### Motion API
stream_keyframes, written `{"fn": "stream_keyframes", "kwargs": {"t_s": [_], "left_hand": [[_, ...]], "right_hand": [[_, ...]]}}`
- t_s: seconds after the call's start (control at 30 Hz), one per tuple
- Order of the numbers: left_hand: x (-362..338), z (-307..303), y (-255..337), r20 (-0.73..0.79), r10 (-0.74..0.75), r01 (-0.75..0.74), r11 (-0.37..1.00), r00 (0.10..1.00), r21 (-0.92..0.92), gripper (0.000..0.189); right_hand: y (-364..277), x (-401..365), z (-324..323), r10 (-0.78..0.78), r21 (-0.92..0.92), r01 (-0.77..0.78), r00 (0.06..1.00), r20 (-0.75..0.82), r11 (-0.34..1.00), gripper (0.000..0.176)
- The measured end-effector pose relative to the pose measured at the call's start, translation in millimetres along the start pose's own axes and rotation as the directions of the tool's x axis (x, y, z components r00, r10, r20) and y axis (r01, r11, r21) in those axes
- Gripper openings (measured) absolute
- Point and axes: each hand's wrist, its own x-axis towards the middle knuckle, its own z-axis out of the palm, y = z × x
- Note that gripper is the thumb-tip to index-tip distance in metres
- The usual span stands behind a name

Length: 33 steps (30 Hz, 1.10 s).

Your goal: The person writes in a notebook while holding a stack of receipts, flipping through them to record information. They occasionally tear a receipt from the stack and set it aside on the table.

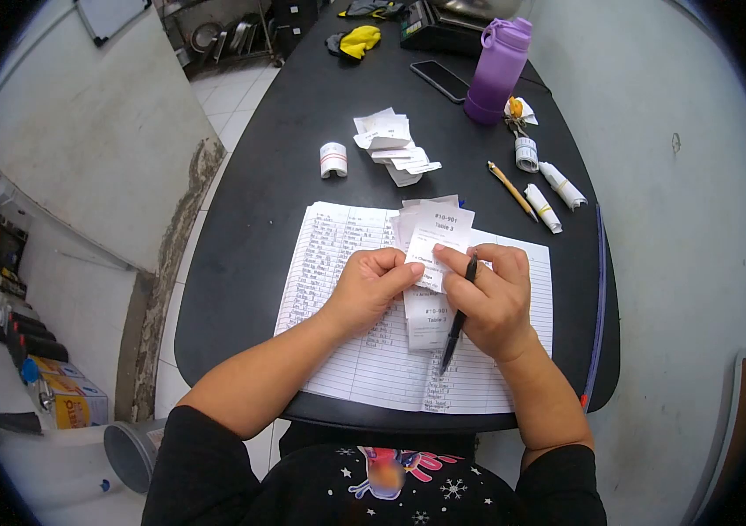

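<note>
Over an open lined notebook (329, 254) with handwriting, my left hand (371, 287) pinches the left edge of a small printed receipt (425, 254). My right hand (494, 294) has a black pen (453, 344) between its fingers, tip down toward the notebook, and its index finger touches the receipt. Behind and below this slip lie more receipts, one reading "Table 3" (445, 223) and another "Table 2" (430, 326). They cover the middle of the notebook.
Beyond the notebook are a pile of folded receipts (395, 145), a curled paper roll (333, 159), a tan pen (511, 190), rolled papers (544, 209), a phone (439, 81), a purple bottle (497, 74) and a yellow-black glove (355, 42). A wall stands right of the black table (232, 289).
</note>
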Motion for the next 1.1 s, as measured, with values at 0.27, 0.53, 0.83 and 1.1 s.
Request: {"fn": "stream_keyframes", "kwargs": {"t_s": [0.27,0.53,0.83,1.1], "left_hand": [[-1,1,3,0.047,0.037,-0.038,0.999,0.998,0.037,0.011],[-1,-2,5,0.099,0.032,-0.020,0.992,0.995,-0.125,0.008],[1,-3,-3,-0.001,0.106,-0.104,0.980,0.994,0.171,0.019],[2,-1,-2,-0.060,0.074,-0.068,0.992,0.995,0.106,0.024]], "right_hand": [[6,-1,4,-0.026,0.102,0.019,0.997,0.067,0.995,0.009],[6,-2,3,-0.048,0.170,0.033,0.995,0.086,0.985,0.013],[6,-1,1,-0.007,0.228,-0.017,0.995,0.102,0.973,0.014],[5,0,0,-0.011,0.232,-0.029,0.986,0.169,0.972,0.017]]}}
